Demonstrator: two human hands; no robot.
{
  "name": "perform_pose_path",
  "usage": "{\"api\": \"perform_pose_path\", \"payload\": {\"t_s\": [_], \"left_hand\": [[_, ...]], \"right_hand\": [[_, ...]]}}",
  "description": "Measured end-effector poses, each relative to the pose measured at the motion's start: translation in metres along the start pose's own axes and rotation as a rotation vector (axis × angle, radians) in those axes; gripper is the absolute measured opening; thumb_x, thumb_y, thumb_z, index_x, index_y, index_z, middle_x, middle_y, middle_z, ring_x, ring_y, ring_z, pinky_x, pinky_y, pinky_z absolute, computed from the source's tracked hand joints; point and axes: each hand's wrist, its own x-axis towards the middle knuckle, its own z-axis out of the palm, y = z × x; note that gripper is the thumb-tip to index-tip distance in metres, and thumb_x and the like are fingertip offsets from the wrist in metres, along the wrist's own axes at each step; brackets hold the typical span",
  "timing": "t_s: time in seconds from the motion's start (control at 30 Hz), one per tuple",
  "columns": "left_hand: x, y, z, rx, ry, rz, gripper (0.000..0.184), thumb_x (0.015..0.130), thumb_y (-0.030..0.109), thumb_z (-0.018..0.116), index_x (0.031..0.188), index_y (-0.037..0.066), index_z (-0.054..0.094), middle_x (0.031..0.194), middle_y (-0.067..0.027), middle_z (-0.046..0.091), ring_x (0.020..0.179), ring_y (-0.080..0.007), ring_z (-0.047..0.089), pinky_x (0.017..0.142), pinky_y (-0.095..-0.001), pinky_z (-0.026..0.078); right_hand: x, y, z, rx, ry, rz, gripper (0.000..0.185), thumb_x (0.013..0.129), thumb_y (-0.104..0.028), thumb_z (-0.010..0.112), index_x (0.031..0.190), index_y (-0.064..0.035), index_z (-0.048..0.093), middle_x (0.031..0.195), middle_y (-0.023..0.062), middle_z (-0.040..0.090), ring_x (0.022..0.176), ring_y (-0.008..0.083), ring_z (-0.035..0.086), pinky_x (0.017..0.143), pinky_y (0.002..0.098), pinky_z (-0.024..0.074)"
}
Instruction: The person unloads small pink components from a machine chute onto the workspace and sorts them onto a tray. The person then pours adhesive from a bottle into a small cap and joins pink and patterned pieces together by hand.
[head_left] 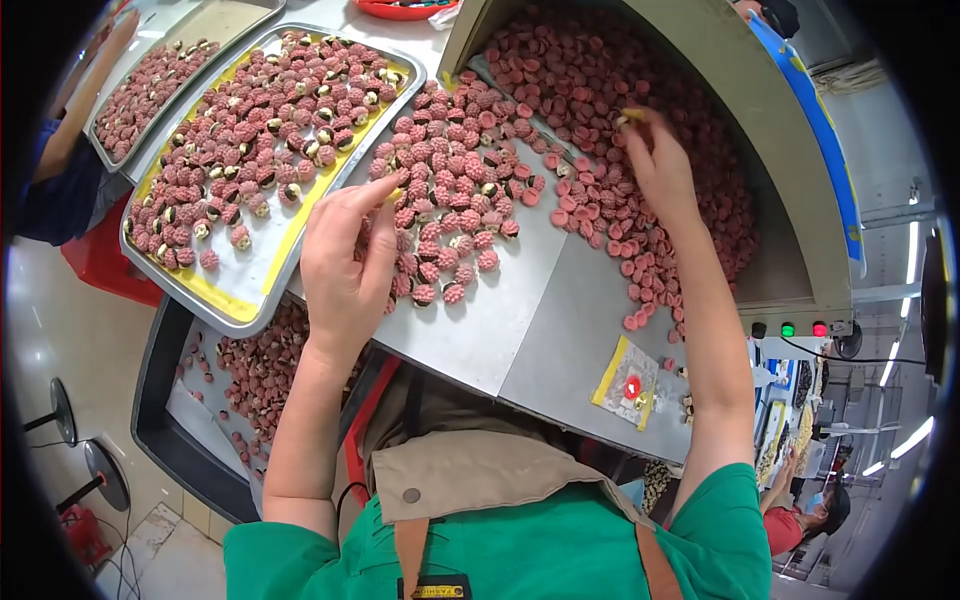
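My left hand is over the left edge of a loose group of pink bumpy, raspberry-shaped pieces on the metal table. Its thumb and index finger come together at the tips, with yellow on them; whatever lies between is hidden. My right hand reaches into a big heap of pink hollow shell pieces inside a curved housing. The fingertips are drawn together, also with yellow at the tip, and what they hold is too small to make out. Some raspberry-shaped pieces show dark and cream undersides.
A metal tray of assembled pieces stands at the left, with another tray beyond it. Below is a black crate of more pieces. A yellow-edged card lies near the table's front. The housing wall curves around the heap. Other people sit nearby.
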Motion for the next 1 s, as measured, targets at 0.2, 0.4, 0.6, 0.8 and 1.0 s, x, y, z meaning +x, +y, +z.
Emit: {"api": "perform_pose_path", "payload": {"t_s": [0.2, 0.4, 0.6, 0.8, 1.0], "left_hand": [[-0.003, 0.002, 0.002, 0.159, -0.027, 0.124, 0.030, 0.086, 0.002, 0.069, 0.116, 0.004, 0.068, 0.110, -0.0110, 0.068, 0.107, -0.0264, 0.061, 0.095, -0.0360, 0.045], [-0.012, 0.027, 0.010, 0.387, -0.208, 0.165, 0.042, 0.080, 0.014, 0.077, 0.121, 0.011, 0.067, 0.120, -0.0084, 0.064, 0.122, -0.0296, 0.053, 0.107, -0.0434, 0.035], [-0.014, 0.023, 0.013, 0.325, -0.166, 0.128, 0.038, 0.081, 0.014, 0.075, 0.117, 0.009, 0.068, 0.118, -0.0097, 0.064, 0.121, -0.0295, 0.054, 0.108, -0.0444, 0.034], [-0.016, 0.014, 0.012, 0.252, -0.069, 0.065, 0.030, 0.082, 0.014, 0.074, 0.112, 0.010, 0.070, 0.111, -0.0091, 0.067, 0.117, -0.0275, 0.057, 0.107, -0.0437, 0.034], [-0.015, 0.015, 0.012, 0.227, -0.043, 0.071, 0.027, 0.084, 0.013, 0.072, 0.110, 0.010, 0.070, 0.106, -0.0072, 0.069, 0.113, -0.0261, 0.059, 0.106, -0.0434, 0.034]], "right_hand": [[-0.038, -0.077, 0.046, 0.046, -0.307, -0.331, 0.024, 0.092, -0.010, 0.064, 0.114, -0.0016, 0.062, 0.103, 0.0105, 0.066, 0.092, 0.0196, 0.064, 0.081, 0.0329, 0.0521], [-0.025, -0.082, 0.059, 0.207, -0.158, -0.269, 0.019, 0.089, -0.017, 0.066, 0.102, -0.0034, 0.067, 0.093, 0.0127, 0.065, 0.090, 0.0295, 0.063, 0.075, 0.0400, 0.0501], [-0.051, -0.058, 0.032, -0.119, -0.308, -0.274, 0.020, 0.088, -0.020, 0.067, 0.102, -0.0046, 0.067, 0.097, 0.0107, 0.061, 0.096, 0.0302, 0.060, 0.084, 0.0402, 0.0474], [-0.078, -0.024, 0.037, -0.257, -0.164, -0.380, 0.019, 0.081, -0.016, 0.071, 0.095, -0.0090, 0.061, 0.106, 0.0065, 0.059, 0.102, 0.0278, 0.059, 0.087, 0.0425, 0.0437], [-0.056, 0.009, 0.002, -0.572, -0.084, -0.668, 0.025, 0.079, -0.016, 0.074, 0.099, -0.0164, 0.060, 0.107, -0.0010, 0.060, 0.101, 0.0197, 0.058, 0.091, 0.0372, 0.0393]]}}
